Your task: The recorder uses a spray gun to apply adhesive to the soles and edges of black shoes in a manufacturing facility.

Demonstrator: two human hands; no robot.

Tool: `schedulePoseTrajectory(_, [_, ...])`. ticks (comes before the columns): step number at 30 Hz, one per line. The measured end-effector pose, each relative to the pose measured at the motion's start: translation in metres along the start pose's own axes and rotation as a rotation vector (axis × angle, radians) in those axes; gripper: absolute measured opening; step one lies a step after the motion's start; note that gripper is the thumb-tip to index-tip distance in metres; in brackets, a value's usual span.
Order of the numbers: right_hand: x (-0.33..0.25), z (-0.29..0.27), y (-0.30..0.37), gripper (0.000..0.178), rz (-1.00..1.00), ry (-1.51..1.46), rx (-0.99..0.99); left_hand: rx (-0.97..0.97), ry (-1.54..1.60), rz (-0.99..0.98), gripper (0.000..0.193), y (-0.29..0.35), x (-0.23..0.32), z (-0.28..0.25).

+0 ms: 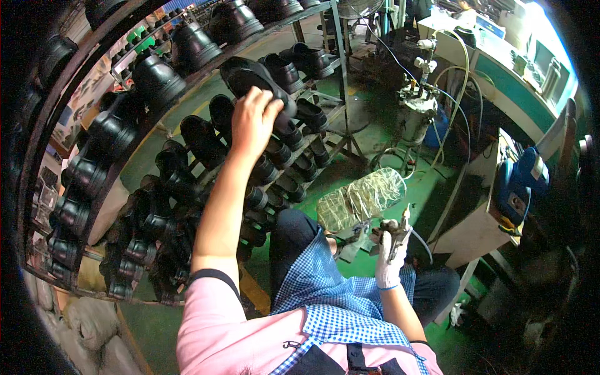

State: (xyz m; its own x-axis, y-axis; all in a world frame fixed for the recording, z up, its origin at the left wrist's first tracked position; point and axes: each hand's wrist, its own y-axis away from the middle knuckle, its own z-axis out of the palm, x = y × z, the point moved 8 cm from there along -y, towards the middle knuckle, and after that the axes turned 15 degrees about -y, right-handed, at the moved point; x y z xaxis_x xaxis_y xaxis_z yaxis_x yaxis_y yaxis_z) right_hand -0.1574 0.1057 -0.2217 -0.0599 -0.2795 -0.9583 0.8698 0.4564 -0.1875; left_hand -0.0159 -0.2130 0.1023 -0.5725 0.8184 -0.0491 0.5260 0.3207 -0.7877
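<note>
My bare left hand (pixel 255 122) is raised at the shoe rack, its fingers closed on the rim of a black shoe (pixel 240 74). The shoe is tilted, with its opening partly toward me. Lower down, over my lap, my right hand (pixel 389 267) wears a white glove. It is wrapped around a dark metal spray gun (pixel 396 237) whose pale tip points up. A thin hose (pixel 424 244) runs close beside the gun. Rows of other black shoes (pixel 200 139) surround the left hand.
A metal rack (pixel 340 47) full of black shoes curves along my left. Ahead are a wrapped bundle (pixel 359 201) and a metal pressure tank (pixel 415 112) with looping hoses. A white table (pixel 478 228) at the right carries a blue machine (pixel 522 181). A teal-and-white counter (pixel 512 81) stands behind.
</note>
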Motion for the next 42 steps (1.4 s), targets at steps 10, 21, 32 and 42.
schedulePoseTrajectory(10, [-0.016, 0.006, -0.008, 0.067, 0.073, 0.000, 0.010, -0.588, -0.559, -0.244, 0.055, -0.056, -0.072, 0.118])
schedulePoseTrajectory(21, [-0.048, 0.017, -0.025, 0.061, 0.120, 0.109, -0.005, -0.524, -0.318, 0.002, 0.039, -0.094, -0.047, 0.173])
schedulePoseTrajectory(32, [-0.022, 0.036, -0.013, 0.079, 0.175, 0.101, -0.117, -0.375, 0.350, 0.185, 0.039, 0.031, 0.085, -0.012])
schedulePoseTrajectory(42, [-0.049, 0.018, -0.006, 0.063, 0.144, 0.109, -0.051, -0.597, 0.581, 0.500, 0.026, 0.165, 0.183, 0.001])
